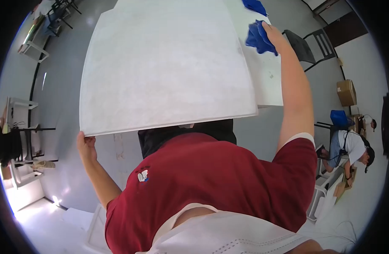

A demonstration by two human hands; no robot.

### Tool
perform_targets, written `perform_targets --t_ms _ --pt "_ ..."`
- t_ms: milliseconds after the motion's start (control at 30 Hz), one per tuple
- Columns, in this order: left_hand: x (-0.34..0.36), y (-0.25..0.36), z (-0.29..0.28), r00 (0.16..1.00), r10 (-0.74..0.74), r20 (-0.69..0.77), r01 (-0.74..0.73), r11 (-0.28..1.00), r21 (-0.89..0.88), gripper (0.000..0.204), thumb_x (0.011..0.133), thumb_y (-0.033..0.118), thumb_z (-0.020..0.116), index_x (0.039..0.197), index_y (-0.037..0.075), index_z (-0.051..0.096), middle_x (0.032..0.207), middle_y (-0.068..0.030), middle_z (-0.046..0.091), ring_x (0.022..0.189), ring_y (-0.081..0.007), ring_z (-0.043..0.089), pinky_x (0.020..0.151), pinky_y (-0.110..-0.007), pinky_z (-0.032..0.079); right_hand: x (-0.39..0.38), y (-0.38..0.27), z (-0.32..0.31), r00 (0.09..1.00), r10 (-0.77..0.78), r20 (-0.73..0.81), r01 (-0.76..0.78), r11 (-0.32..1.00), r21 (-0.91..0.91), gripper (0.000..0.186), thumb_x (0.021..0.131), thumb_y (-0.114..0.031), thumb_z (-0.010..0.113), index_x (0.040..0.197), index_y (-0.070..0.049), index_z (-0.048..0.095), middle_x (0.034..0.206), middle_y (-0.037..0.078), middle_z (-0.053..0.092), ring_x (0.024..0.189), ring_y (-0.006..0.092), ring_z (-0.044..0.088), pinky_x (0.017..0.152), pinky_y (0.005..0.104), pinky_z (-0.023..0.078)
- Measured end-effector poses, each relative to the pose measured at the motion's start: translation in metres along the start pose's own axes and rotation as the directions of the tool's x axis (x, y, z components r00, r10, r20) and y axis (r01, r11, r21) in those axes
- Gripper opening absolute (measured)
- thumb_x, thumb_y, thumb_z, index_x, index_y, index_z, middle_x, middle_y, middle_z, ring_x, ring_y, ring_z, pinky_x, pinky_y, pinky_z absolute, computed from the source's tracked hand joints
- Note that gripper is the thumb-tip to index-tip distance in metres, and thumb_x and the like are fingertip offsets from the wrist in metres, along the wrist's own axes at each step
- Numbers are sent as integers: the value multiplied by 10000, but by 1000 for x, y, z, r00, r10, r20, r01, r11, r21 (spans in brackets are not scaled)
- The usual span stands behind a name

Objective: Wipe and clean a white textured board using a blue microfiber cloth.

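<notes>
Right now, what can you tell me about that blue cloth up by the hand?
The blue cloth is a bright blue, soft-looking rag, bunched and crumpled into folds. The right hand grips it and presses it down on a white table, near the far right side of the top, where a second white surface lies alongside. Part of the cloth hangs loose below the fingers. Another piece of blue cloth lies a little farther away on the table, apart from it.

Bare workshop: grey floor [63, 84], cardboard box [346, 92]
</notes>
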State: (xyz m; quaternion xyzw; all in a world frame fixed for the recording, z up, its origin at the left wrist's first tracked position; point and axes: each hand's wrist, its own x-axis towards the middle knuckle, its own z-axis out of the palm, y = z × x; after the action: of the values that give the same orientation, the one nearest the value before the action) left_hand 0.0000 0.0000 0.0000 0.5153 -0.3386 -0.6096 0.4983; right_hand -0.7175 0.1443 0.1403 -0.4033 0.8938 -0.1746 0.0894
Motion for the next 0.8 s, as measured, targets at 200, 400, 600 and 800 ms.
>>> perform_targets --t_ms 200,400,600,800 --pt "2 6 9 1000 -14 -18 14 1000 -22 216 921 236 537 965 27 561 817 -43 572 724 -145 536 645 -271 442 -45 -37 27 958 29 286 -287 166 944 427 961 -384 437 1155 -29 574 1062 100 639 947 192 623 814 326 520" --pt "-9 3 29 996 17 84 -15 1000 -23 210 931 240 514 972 43 574 841 -23 594 757 -124 533 684 -273 424 -65 -75 53 900 -204 385 -388 28 921 429 955 -380 434 1153 -26 573 1085 107 635 974 203 623 865 365 513" --pt "5 -9 17 993 49 107 -43 997 -57 225 929 242 511 968 25 557 854 -44 594 703 -132 542 640 -277 451 -73 -103 67 985 140 103 -174 763 623 491 920 -441 454 1222 -66 548 1216 105 537 1049 221 525 841 355 441" --pt "-7 -8 35 999 -17 -34 13 996 -88 313 926 277 491 1106 25 535 1030 -77 564 937 -181 530 830 -312 412 -82 -76 82 974 -198 -111 226 839 495 450 865 -335 572 1236 -85 534 1192 129 538 1120 265 487 931 393 400"
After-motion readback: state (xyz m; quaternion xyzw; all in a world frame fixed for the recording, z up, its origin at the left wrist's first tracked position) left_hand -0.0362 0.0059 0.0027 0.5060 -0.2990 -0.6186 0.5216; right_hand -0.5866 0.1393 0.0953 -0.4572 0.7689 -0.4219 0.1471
